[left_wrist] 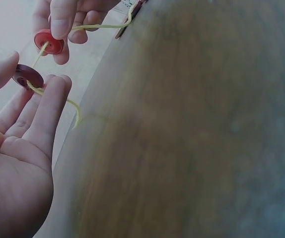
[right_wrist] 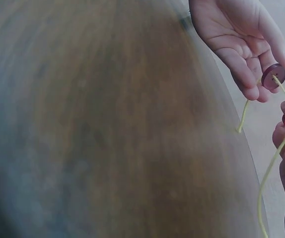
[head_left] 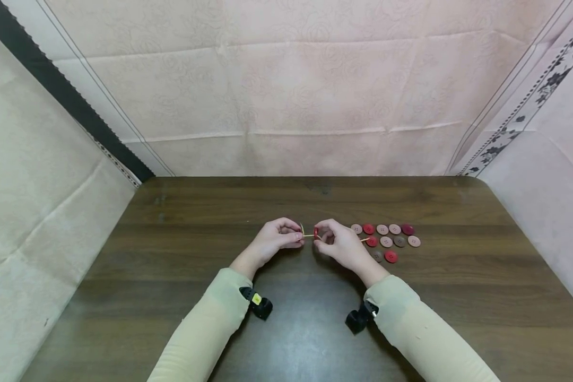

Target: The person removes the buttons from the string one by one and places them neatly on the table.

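My left hand pinches a dark maroon button between thumb and fingers. A yellow string passes through it, its short loose end hanging beyond the fingers. Facing it, my right hand pinches a bright red button by its edge. That button is threaded on the same string, and a short stretch of string spans the gap between the two buttons. In the right wrist view the red button is mostly hidden by the fingers, and the string's longer end runs down past the right hand.
Beside the right hand, several loose buttons lie in rough rows on the brown wooden table: pink, red, grey-brown and maroon. Pale cloth hangs behind the table's far edge.
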Demonstrator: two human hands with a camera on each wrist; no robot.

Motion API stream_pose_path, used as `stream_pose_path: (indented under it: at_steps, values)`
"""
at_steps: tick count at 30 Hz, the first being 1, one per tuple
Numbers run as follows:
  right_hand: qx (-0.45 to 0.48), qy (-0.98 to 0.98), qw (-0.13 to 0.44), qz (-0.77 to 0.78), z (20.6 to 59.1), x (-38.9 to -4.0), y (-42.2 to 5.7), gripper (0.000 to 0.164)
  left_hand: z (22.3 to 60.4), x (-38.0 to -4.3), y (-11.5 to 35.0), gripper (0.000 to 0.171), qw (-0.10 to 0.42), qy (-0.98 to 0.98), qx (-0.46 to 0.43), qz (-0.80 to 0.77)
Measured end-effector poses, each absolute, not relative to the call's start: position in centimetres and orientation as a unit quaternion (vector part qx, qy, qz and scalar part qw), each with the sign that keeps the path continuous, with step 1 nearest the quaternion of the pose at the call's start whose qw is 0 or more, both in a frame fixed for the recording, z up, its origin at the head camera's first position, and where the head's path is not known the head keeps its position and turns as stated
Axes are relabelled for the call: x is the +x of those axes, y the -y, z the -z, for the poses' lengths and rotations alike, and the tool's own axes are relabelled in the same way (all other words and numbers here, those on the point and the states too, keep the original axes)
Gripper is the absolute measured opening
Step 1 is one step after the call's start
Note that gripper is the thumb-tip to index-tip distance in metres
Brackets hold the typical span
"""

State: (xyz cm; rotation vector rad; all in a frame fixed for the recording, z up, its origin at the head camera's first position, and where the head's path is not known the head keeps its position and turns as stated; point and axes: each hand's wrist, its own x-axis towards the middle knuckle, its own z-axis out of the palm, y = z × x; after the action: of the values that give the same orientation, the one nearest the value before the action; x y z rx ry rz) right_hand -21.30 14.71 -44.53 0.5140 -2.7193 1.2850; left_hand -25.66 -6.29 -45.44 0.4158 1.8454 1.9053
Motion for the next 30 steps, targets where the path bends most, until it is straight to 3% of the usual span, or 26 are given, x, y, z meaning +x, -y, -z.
stream_pose_path:
  at_steps: [30]
  values:
    - [0.15,0.902,0.05,-0.402,44.5,-20.8,-18.8,0.032,45.6,-25.7,6.2,0.021,0.225,-0.673,0.147,-0.689]
